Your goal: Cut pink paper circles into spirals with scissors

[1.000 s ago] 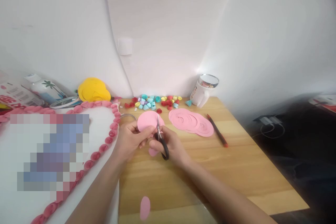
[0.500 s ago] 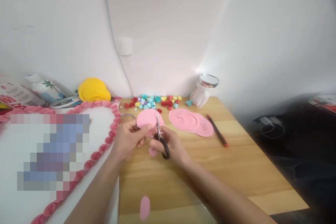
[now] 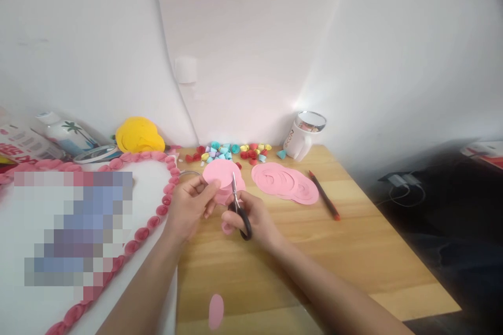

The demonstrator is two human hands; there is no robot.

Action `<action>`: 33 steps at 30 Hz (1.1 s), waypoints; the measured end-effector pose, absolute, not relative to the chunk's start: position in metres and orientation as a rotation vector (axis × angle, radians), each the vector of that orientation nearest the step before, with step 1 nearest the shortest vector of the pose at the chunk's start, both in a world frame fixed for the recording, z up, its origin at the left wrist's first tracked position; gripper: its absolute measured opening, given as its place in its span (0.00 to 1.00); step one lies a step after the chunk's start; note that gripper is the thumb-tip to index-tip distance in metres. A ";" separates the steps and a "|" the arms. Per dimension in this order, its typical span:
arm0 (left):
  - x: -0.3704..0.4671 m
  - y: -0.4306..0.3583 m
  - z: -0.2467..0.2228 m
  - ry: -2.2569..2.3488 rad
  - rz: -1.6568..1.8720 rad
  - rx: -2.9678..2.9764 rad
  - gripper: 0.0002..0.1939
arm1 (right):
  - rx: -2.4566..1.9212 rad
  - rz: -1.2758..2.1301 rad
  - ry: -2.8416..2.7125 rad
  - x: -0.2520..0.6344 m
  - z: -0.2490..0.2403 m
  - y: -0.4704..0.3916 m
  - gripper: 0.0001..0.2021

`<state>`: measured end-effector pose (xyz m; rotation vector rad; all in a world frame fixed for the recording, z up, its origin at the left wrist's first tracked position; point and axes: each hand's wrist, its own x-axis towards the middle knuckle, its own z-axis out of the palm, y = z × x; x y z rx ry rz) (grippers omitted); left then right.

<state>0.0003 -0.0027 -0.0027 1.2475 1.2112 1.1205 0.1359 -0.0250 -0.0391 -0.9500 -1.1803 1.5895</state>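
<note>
My left hand [image 3: 191,201] pinches a round pink paper disc [image 3: 218,171] by its lower left edge, holding it above the wooden table. My right hand [image 3: 255,217] grips black-handled scissors [image 3: 244,224], fingers in the loops and blades pointing up. The blades lie against the disc's right edge; I cannot tell how far they are parted. Beneath and behind the disc is more pink paper [image 3: 238,184]. A small pink paper piece [image 3: 227,227] shows just under the scissors. Right of the hands lie overlapping pink paper discs [image 3: 275,178] with spiral cuts.
A white board [image 3: 151,178] edged with pink paper rosettes covers the left side. Several small coloured paper rolls [image 3: 220,152] sit by the wall. A white mug [image 3: 301,138] and a black-and-red pen [image 3: 324,196] stand and lie rightward. A pink oval scrap [image 3: 216,311] lies near the front.
The pink disc has turned and shifted slightly up and left in my left hand. The scissors have moved a little left and down, away from the disc's middle.
</note>
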 end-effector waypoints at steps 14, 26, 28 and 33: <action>0.002 -0.006 -0.006 1.292 1.006 1.264 0.15 | -0.844 1.523 -1.260 0.137 -0.034 -0.025 0.24; 0.002 -0.006 -0.004 1.258 1.040 1.224 0.12 | -0.875 1.576 -1.249 0.138 -0.037 -0.025 0.23; 0.002 -0.005 -0.004 1.252 1.049 1.232 0.13 | -0.881 1.579 -1.252 0.137 -0.037 -0.025 0.23; -0.001 -0.006 -0.005 1.234 1.063 1.246 0.12 | -0.888 1.573 -1.246 0.137 -0.037 -0.025 0.22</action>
